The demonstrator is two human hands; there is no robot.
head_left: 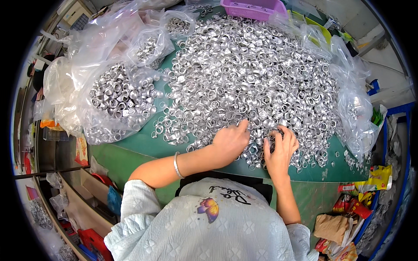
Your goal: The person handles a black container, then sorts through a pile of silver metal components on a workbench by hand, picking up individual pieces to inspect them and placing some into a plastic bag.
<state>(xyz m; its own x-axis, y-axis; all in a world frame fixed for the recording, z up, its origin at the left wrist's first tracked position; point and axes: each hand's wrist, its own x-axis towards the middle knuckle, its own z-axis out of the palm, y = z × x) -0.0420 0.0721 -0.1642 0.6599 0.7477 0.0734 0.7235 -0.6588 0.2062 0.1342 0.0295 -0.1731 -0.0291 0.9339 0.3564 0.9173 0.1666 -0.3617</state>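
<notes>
- Left hand (230, 142): bent fingers touch the near edge of a broad heap of silver-coloured, shiny metal rings (252, 78); whether they grip one, I cannot tell
- Right hand (281, 152): thumb parted from curled fingers, tips among the rings just beside the left hand; any grip cannot be told
- Beneath the fingers, a flat green desk (148, 140); beyond them, a purple plastic basket (250, 12)

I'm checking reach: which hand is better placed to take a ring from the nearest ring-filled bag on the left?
Probably the left hand: it is nearer that bag; the right hand, farther off, would have to reach past it.
</notes>
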